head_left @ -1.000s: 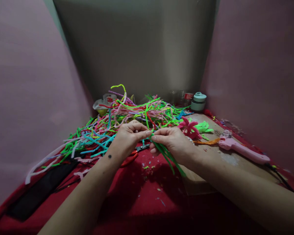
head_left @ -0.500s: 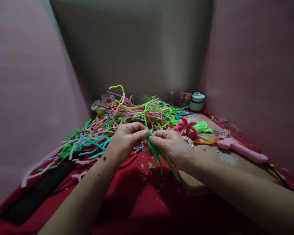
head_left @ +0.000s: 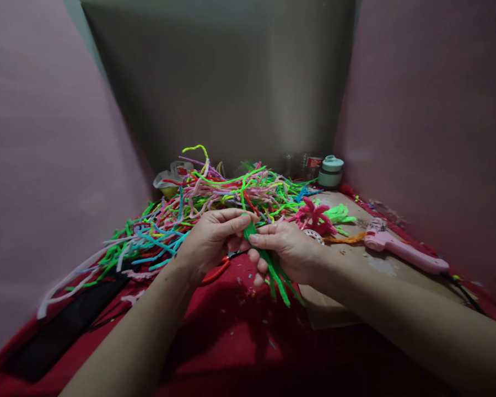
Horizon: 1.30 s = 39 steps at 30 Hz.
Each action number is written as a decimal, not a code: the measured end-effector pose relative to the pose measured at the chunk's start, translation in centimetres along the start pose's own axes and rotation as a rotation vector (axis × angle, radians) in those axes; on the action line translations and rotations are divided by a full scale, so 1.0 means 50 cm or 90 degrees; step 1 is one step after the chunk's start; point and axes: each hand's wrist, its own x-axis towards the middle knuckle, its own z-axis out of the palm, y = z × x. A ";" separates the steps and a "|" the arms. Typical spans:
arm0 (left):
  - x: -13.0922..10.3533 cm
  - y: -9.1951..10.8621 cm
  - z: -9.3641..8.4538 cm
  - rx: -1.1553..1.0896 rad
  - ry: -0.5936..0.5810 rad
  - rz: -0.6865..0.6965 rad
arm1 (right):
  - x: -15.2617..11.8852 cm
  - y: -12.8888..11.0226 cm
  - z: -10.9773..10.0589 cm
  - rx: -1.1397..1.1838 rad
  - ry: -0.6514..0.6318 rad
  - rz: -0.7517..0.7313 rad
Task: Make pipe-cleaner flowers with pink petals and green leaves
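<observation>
Nearest, deep-red cloth (head_left: pixel 231 342); above it, left hand (head_left: pixel 209 237) and right hand (head_left: pixel 287 245) both pinch bundle of fuzzy bright-green stems (head_left: pixel 276 275), ends hanging loose; red-handled metal tool (head_left: pixel 217 274) by left wrist; beyond, tangled multicoloured fuzzy-stem heap (head_left: pixel 231 193)

This is a small craft corner; I can't tell if it's in a home. Pink walls (head_left: pixel 45 138) stand close on both sides. A big messy heap of fuzzy pipe cleaners (head_left: pixel 231 190) fills the far edge of the red cloth (head_left: pixel 219 342). Toward the right edge, a pink glue gun (head_left: pixel 405 251) lies on brown cardboard (head_left: pixel 330 309), near a fuzzy pink flower (head_left: pixel 314 216). Tiny scraps (head_left: pixel 272 344) dot the cloth.
</observation>
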 end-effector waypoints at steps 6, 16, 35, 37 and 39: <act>0.001 -0.013 0.017 0.178 0.161 0.078 | 0.002 0.007 -0.004 0.020 -0.016 0.030; 0.009 -0.018 0.007 0.284 0.264 0.144 | 0.004 0.022 0.001 0.008 -0.001 0.068; 0.020 -0.037 0.002 0.071 0.226 0.063 | 0.013 0.042 -0.014 0.059 -0.058 0.046; 0.021 -0.035 0.002 0.066 0.235 0.070 | 0.013 0.044 -0.015 0.052 -0.072 0.051; 0.021 -0.033 0.001 0.041 0.222 0.068 | 0.013 0.044 -0.017 0.046 -0.072 0.054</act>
